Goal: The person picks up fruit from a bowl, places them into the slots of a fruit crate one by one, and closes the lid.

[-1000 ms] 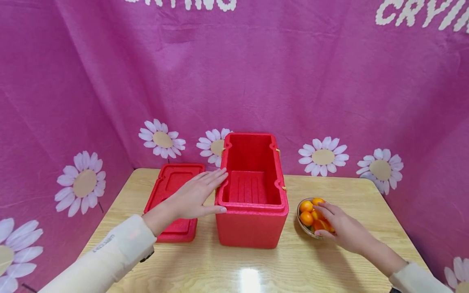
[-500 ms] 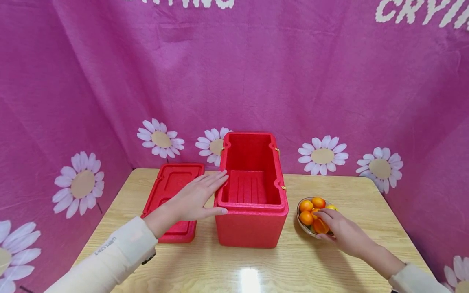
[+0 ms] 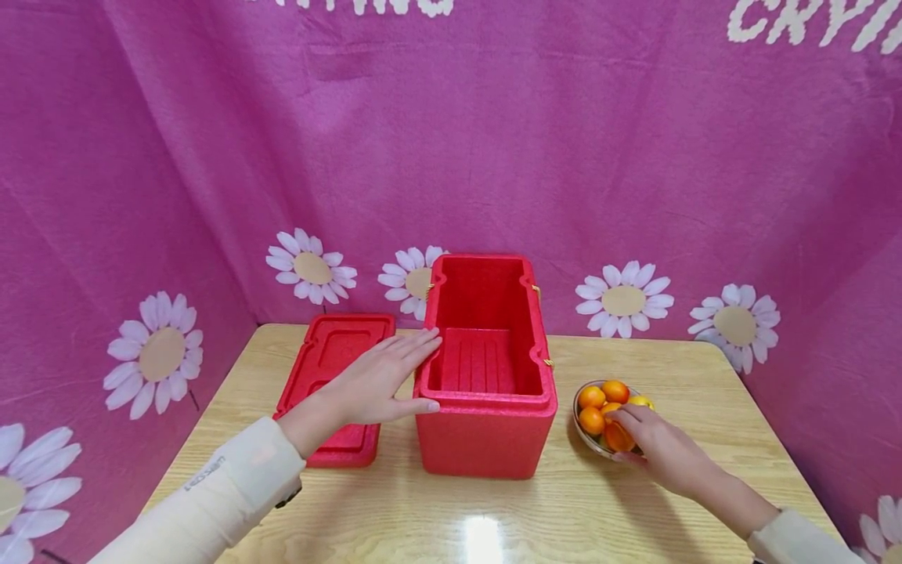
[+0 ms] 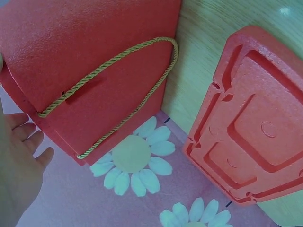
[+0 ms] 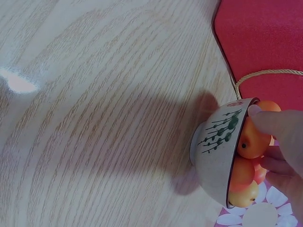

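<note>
Red box, bowl apart; my L hand spread at rim, R hand round orange fruit; bowl's sprig R-wrist cam only.

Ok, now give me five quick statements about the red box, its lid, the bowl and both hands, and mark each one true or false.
1. The red box stands open on the wooden table. True.
2. The lid is on the box. False: it lies on the table, on the box's left.
3. The left hand is at the box's rim, on the side facing the lid. True.
4. The right hand is inside the box. False: its thumb and fingers are around an orange fruit in the bowl.
5. The bowl has a green pattern outside. True.
</note>
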A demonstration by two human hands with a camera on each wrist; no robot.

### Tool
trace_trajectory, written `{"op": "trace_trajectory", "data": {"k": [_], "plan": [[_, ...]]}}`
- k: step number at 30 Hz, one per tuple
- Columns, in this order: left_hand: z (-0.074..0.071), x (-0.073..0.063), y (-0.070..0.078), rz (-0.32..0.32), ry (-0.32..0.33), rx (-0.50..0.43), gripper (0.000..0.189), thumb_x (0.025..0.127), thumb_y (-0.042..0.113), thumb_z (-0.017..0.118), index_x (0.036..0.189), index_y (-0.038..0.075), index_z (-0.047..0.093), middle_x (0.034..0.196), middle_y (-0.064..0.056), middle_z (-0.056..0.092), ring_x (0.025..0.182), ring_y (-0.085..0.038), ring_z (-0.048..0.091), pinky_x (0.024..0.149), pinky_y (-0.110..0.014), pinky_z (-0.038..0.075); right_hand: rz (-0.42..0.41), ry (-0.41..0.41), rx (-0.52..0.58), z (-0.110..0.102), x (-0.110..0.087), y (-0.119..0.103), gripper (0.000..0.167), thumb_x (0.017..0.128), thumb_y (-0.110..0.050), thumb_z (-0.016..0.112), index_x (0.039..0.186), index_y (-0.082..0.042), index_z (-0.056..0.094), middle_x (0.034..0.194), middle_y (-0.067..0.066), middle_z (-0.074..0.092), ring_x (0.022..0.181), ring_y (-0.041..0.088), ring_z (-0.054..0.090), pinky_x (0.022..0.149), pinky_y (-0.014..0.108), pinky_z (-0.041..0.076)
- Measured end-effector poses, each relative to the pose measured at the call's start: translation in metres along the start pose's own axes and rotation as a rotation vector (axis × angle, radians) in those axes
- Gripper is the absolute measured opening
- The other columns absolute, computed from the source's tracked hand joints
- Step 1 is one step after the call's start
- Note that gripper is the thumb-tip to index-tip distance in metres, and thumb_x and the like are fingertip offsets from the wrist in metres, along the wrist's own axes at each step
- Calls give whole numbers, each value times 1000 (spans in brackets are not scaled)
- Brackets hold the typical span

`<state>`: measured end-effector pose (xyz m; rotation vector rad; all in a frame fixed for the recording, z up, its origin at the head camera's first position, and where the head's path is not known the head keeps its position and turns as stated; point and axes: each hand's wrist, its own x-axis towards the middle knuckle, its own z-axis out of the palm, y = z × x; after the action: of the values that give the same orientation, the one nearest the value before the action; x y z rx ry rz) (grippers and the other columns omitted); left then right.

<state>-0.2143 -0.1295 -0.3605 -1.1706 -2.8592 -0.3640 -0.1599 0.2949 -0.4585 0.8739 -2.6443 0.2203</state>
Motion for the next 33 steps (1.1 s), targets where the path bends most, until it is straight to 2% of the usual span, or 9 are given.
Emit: {"op": "trace_trajectory", "data": {"k": [5,11,18,27,33], "plan": [[0,1,0,20,3,22,86,86,59,57,152,12,28,160,-7,28,148,-24,27,119,-49,28,-7,8,-1,0,-1,1,52,57,-6,90,102,-4,65,97,7,65,90,21,62,77,41,59],[1,1,0,60,9,73,85,87,59,56,152,12,27,160,-6,28,148,-24,29,119,-48,31,15,-48,22,-1,-1,2,48,58,-2,88,101,-7,66,97,5,64,88,19,61,76,39,59],[0,-1,1,52,4,57,86,87,58,57,153,12,27,160,-6,27,147,-25,30,117,-48,32,-4,-35,22,0,0,3,47,57,-2,88,98,-6,65,94,4,63,81,15,61,70,33,59],[0,-2,2,38,-17,53,85,88,57,57,153,13,25,161,-6,26,148,-24,27,118,-47,32,-1,-49,33,-4,1,6,43,59,-2,87,97,-6,65,93,4,64,81,15,62,71,34,59],[-1,-2,3,49,-14,60,86,88,58,56,153,12,24,160,-7,26,148,-24,28,118,-47,32,-29,-16,24,-8,2,9,43,57,0,87,94,-7,65,89,2,64,78,15,61,69,33,59]]}}
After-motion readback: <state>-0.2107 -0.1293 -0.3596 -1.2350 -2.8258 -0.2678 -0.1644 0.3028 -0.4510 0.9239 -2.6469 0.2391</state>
